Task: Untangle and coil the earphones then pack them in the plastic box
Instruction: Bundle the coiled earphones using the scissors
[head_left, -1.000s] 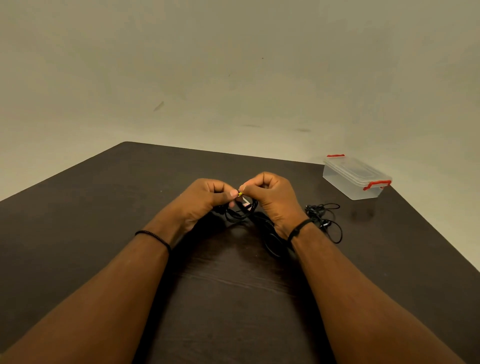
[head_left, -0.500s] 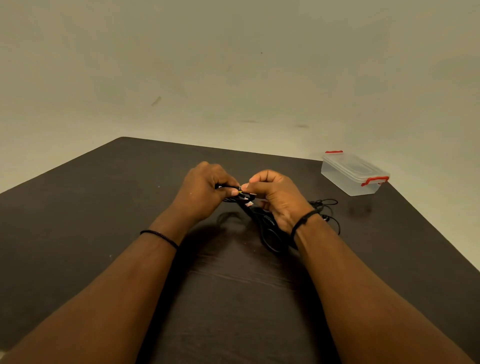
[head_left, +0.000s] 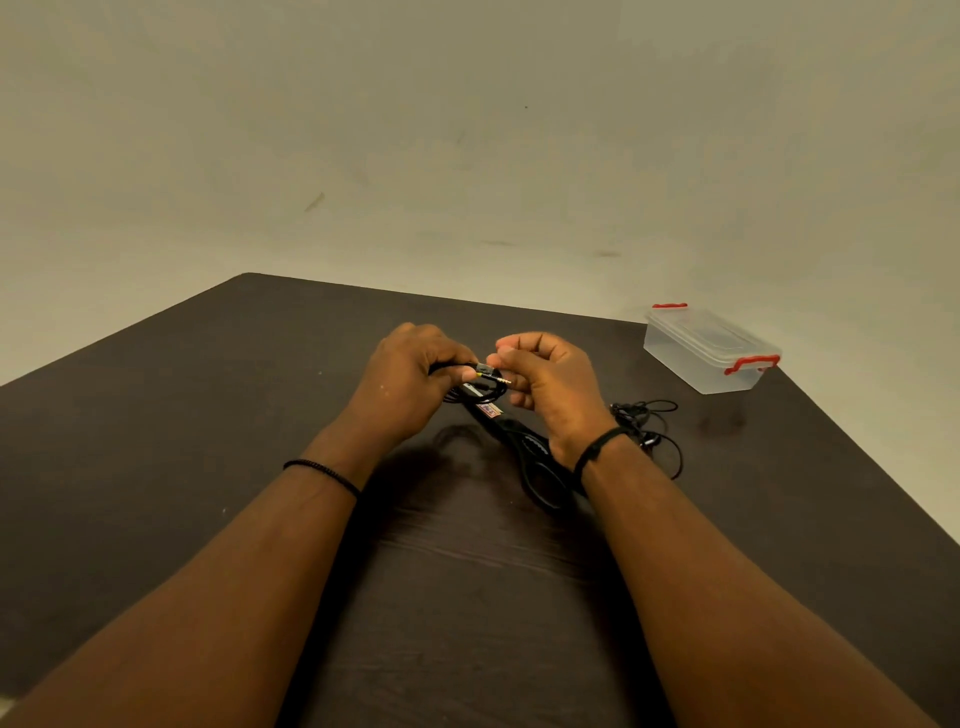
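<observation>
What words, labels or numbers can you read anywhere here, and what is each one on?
No text can be read.
Scissors: a small red and white sticker near the pivot, its print too blurred to read.
Plastic box: no label visible.

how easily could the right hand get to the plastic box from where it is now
Probably easily, once it lets go. The right hand is busy pinching the earphone plug, but the table between it and the closed plastic box holds only a loose cable tangle.
</observation>
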